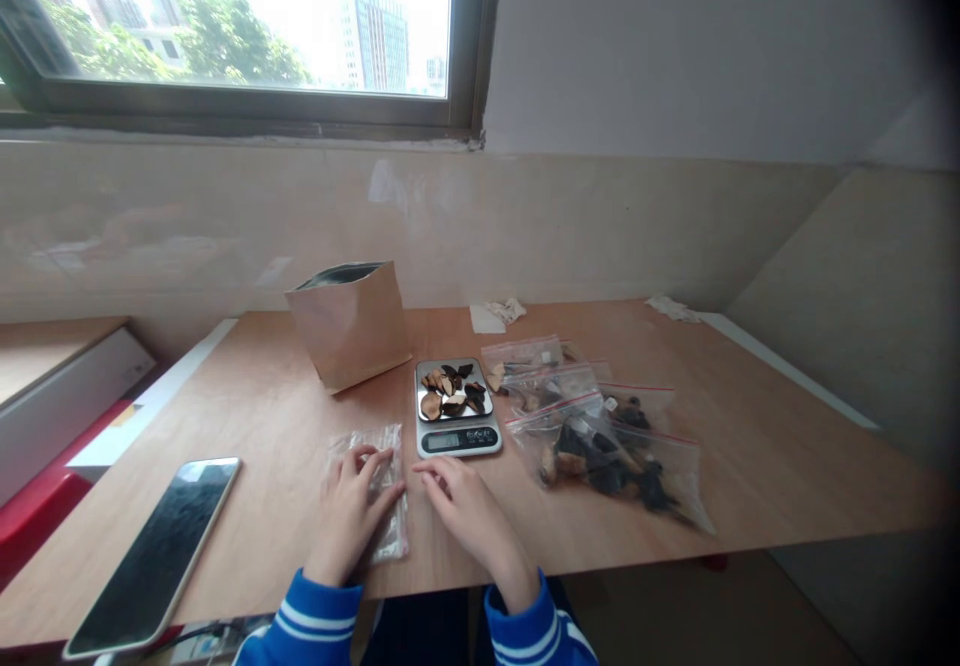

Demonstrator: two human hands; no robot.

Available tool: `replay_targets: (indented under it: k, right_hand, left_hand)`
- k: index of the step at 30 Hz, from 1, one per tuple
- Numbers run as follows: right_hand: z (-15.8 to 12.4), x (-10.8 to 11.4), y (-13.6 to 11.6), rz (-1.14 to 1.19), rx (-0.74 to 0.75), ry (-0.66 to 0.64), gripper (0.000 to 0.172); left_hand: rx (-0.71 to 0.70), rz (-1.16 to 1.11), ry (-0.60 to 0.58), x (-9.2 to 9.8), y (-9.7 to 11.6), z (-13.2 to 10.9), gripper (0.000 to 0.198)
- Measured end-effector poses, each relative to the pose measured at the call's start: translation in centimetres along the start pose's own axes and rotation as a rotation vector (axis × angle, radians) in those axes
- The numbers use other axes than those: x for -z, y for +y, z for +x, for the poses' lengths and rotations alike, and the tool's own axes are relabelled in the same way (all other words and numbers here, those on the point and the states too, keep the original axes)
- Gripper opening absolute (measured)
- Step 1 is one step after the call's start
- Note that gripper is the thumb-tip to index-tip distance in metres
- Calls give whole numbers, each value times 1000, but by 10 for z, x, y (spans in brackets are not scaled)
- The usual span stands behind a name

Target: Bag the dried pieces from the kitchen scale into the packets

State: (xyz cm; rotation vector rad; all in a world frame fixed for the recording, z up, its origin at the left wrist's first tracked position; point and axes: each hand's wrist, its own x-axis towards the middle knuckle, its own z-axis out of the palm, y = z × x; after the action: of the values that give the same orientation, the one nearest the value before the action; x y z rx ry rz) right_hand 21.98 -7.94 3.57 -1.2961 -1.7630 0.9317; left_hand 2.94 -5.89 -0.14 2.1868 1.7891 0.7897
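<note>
At the near edge of the wooden surface, an empty clear zip bag lies flat under the left hand, whose fingers spread over it, pressing rather than closing on it. The right hand rests just right of the bag, its grip loose and empty, fingertips pointing at the bag's right edge. Working the bag well seems to call for pinning one side flat while the other hand finds the mouth, since the thin film is slippery and likely to crumple. Just beyond the hands stands a small digital scale carrying dark dried slices. Filled zip bags lie to its right, a brown paper pouch far left, and a phone near left.
</note>
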Motion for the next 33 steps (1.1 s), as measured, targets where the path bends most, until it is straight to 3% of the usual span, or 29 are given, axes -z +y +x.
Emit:
replay_targets:
  k: [6,13,16,21,24,27,33]
  right_hand:
    - [-1,-4,2,1,-122,38,28]
    - [3,-14,-4,184,-184,43,40]
    - [8,-28,-7,334,-147,68,37]
    - [13,-50,-4,418,-136,249,20]
    - [14,-55,2,457,-167,351,21]
    - [14,-56,6,536,-177,283,20]
    - [14,-52,6,542,-144,177,24]
  left_hand:
    - [12,41,16,2,9,8,26]
    - [-12,-238,285,18,23,12,24]
    - [-69,-329,289,21,29,21,21]
    - [-79,-416,287,19,28,27,22]
    - [-36,-464,315,16,27,24,22]
    - [-23,-504,332,16,25,30,21]
    - [9,-571,357,21,15,63,23]
